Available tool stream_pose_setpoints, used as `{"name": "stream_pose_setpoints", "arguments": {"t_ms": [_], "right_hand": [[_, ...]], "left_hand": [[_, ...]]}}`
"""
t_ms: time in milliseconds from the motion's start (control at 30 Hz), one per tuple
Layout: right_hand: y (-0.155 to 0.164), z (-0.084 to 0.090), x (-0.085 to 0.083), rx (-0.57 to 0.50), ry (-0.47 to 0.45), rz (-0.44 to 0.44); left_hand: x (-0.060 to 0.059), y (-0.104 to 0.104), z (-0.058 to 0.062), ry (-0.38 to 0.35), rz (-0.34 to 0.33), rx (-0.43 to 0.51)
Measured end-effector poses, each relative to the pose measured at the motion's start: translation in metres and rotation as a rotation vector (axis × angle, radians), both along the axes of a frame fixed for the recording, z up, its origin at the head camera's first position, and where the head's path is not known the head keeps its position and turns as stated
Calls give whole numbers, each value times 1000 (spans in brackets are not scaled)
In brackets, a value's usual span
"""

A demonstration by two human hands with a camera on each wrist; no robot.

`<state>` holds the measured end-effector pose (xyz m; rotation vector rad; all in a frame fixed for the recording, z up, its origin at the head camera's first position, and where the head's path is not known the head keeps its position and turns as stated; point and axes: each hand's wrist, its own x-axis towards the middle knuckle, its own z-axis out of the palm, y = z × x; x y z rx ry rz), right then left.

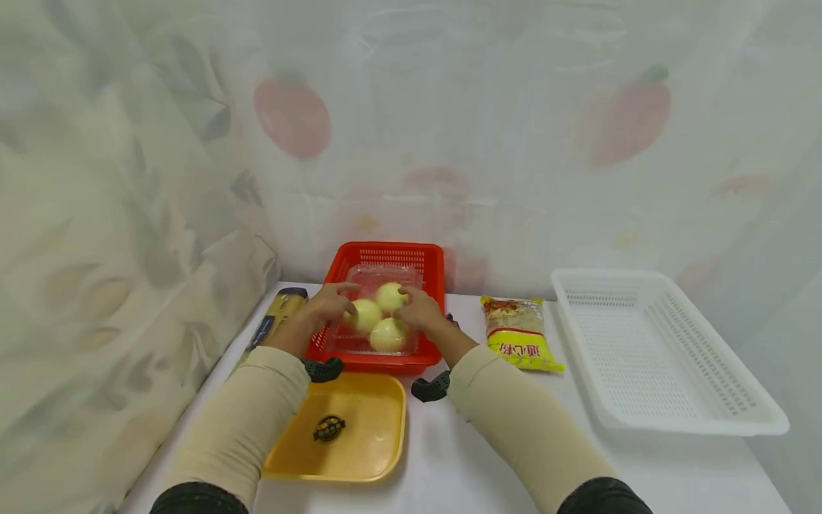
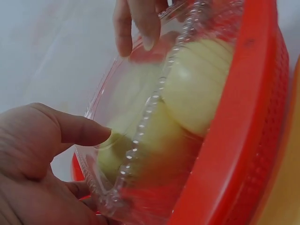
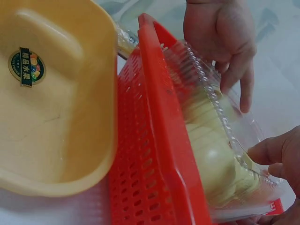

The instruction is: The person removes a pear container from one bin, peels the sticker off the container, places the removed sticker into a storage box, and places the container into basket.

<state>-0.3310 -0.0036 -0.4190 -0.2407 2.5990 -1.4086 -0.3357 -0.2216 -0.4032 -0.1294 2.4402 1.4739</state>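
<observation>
Closest to you sits one yellow tray [image 1: 349, 428] on the tabletop [image 1: 449, 457]; past it, one red basket [image 1: 385, 253] holds one clear box [image 1: 375, 335] with three onions [image 1: 388, 334]; your left hand [image 1: 327, 305] and right hand [image 1: 420, 310] each grip a side, keeping it level; farther right lie one noodle bag [image 1: 520, 334] and one white basket [image 1: 655, 350].

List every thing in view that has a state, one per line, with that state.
Clear box: lid shut, three pale fruits inside, sitting in the red basket.
Red basket: holds the clear box.
Yellow tray: empty.
White basket: empty.
Noodle bag: sealed, lying flat.
Left hand: fingers on the box.
Right hand: fingers on the box.
</observation>
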Motion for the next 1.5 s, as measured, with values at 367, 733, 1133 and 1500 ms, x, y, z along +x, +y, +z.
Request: {"name": "stream_pose_setpoints", "arguments": {"t_ms": [367, 733, 1133, 1500], "right_hand": [[-5, -3, 3, 50, -51, -28], [-5, -5, 3, 95, -33, -21], [-5, -9, 6, 148, 19, 20], [-3, -2, 13, 187, 20, 22]], "left_hand": [[6, 8, -8, -14, 5, -106], [8, 11, -14, 5, 20, -143], [10, 10, -23, 50, 4, -181], [20, 7, -12, 16, 26, -149]]}}
